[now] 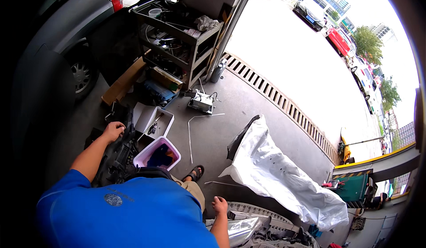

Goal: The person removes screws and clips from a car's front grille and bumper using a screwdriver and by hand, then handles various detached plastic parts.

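My left hand (114, 131) is out over black plastic car parts (116, 157) on the floor, its fingers curled together. Whatever it may hold is too small or hidden to make out. My right hand (219, 205) hangs low at my right side, fingers loosely curled in, with nothing visible in them. It is nearest to a pale slatted car part (248, 207) and a shiny silver panel (242, 230). Between my left arm and my sandalled foot stands a pinkish-white bin (176, 159) with dark blue cloth inside. Beside it is an open white box (165, 126) holding a few small items.
A loaded tool cart (195, 48) stands ahead, near a grey vehicle (84, 15). A metal unit (202, 101) and a thin bent strip (190, 135) lie on the floor. White sheeting (275, 168) spreads to the right. Beyond it runs a drain grate (279, 101); a green cabinet (353, 188) stands far right.
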The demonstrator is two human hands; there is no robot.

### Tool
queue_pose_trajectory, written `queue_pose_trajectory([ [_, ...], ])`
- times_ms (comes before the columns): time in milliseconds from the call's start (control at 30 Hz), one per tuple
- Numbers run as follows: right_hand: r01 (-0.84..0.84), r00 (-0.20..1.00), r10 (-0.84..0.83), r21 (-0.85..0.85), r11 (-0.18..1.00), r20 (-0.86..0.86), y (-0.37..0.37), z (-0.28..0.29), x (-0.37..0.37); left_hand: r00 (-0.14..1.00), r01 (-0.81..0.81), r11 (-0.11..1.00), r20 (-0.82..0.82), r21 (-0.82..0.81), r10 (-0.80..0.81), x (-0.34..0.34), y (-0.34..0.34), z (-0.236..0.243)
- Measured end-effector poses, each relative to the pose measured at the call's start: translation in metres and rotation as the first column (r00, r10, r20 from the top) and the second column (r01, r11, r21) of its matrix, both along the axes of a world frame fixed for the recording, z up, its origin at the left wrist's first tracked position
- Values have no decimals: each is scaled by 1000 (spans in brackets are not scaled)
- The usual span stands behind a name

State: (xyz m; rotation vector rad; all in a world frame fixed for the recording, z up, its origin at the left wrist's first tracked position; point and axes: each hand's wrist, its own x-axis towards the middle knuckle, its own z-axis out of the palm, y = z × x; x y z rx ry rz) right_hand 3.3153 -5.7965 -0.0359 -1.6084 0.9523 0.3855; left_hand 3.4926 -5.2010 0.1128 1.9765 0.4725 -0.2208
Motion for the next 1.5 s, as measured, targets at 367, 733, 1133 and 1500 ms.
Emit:
queue_pose_trajectory([
  [367,-175,925,124,-114,978,-359,-211,38,203,851,-305,919,-362,250,380,32,-110,-33],
  [733,-244,954,243,15,970,-176,-252,39,616,924,-271,939,-218,211,315,436,-195,6],
  [1133,142,956,-89,177,974,-280,-409,-25,877,985,154,988,82,-34,-150,936,-477,113],
  [1500,320,945,-294,-220,921,144,-715,51,1114,763,642,764,144,-58,-630,1260,-905,136],
])
